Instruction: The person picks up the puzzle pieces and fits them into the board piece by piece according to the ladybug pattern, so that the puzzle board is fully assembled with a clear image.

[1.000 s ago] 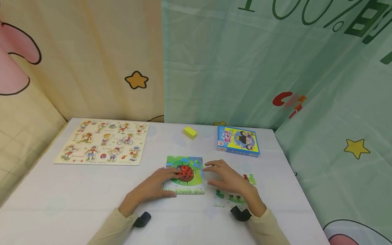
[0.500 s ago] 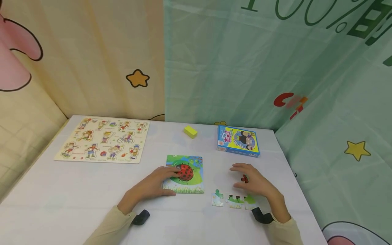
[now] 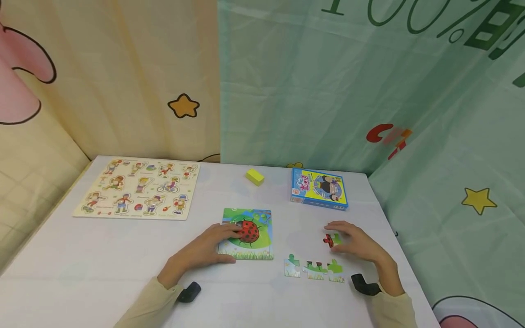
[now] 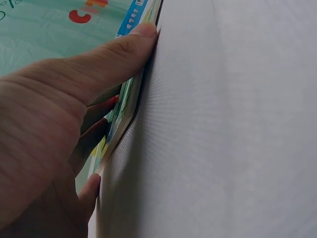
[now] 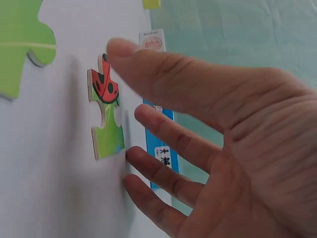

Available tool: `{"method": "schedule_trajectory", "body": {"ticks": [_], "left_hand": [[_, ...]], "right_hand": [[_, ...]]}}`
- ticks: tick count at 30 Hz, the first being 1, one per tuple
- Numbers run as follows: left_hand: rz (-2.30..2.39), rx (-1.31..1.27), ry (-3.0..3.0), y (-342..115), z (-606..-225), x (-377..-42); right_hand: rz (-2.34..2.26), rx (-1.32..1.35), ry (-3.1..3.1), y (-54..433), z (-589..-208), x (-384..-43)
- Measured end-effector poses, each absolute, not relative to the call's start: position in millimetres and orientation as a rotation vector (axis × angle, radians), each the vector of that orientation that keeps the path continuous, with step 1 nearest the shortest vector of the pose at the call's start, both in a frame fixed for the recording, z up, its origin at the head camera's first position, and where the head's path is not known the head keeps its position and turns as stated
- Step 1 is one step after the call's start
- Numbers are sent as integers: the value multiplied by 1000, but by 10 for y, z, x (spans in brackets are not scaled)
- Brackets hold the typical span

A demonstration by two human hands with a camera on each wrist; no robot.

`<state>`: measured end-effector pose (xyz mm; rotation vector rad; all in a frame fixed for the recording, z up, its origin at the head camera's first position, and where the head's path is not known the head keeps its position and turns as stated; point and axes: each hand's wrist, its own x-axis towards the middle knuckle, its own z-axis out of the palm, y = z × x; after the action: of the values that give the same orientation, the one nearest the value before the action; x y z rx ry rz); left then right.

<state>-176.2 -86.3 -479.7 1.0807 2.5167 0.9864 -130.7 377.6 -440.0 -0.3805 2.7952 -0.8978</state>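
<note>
The head view looks forward and down on the counter [image 3: 242,296]. Both wrist views, tilted and close, share the blue box [image 3: 319,188].

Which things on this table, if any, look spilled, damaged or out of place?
Nothing looks spilled or damaged. The only small oddity: the red and green puzzle piece lies beyond the row of three puzzle pieces, near the right hand, apart from the others. For loose pieces, that seems ordinary.

Left hand [image 3: 211,247] palm down, fingers extended, thumb splayed; right hand [image 3: 360,243] fingers slightly bent, thumb held apart.
</note>
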Motion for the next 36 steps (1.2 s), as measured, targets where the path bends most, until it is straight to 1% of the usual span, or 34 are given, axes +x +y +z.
{"method": "schedule_trajectory", "body": {"ticks": [19, 28, 36], "left_hand": [[998, 1109, 2514, -870, -4881, -1757], [1005, 1098, 2514, -869, -4859, -1761], [1000, 1110, 2521, -872, -4841, -1768]], "right_hand": [[-836, -293, 2835, 3883, -4448, -1270], [-822, -321, 2887, 3869, -4449, -1281], [-808, -268, 2898, 3867, -4477, -1321]]}}
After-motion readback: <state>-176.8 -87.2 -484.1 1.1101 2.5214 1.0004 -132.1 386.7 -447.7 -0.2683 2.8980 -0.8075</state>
